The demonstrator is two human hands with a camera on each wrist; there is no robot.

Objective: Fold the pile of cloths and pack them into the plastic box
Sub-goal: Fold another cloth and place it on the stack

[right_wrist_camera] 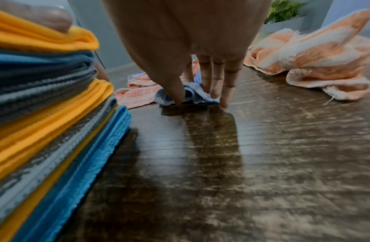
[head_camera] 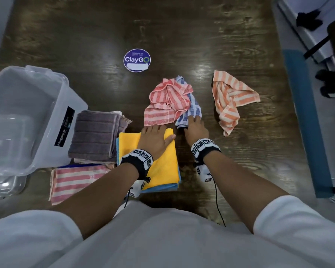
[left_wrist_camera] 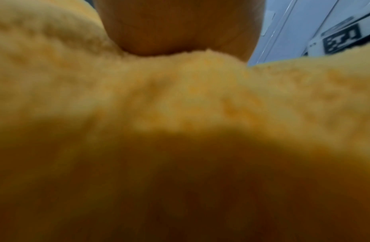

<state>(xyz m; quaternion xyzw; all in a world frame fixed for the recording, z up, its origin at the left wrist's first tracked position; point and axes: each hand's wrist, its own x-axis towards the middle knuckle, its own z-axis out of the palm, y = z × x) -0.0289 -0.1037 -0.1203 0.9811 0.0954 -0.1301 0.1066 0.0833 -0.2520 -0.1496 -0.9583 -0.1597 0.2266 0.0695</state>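
Observation:
My left hand lies flat, fingers straight, pressing on the yellow cloth that tops a folded stack of yellow, blue and grey cloths. The left wrist view is filled by this yellow cloth under the palm. My right hand reaches down to the blue-and-white cloth; thumb and fingers pinch its near end against the table. A crumpled red-striped cloth lies partly over it. An orange-striped cloth lies crumpled to the right. The clear plastic box stands at the left.
A folded purple cloth and a folded pink-striped cloth lie between the box and the stack. A round ClayGo sticker sits on the dark wooden table. A clear lid shows under the box. A blue edge borders the table's right side.

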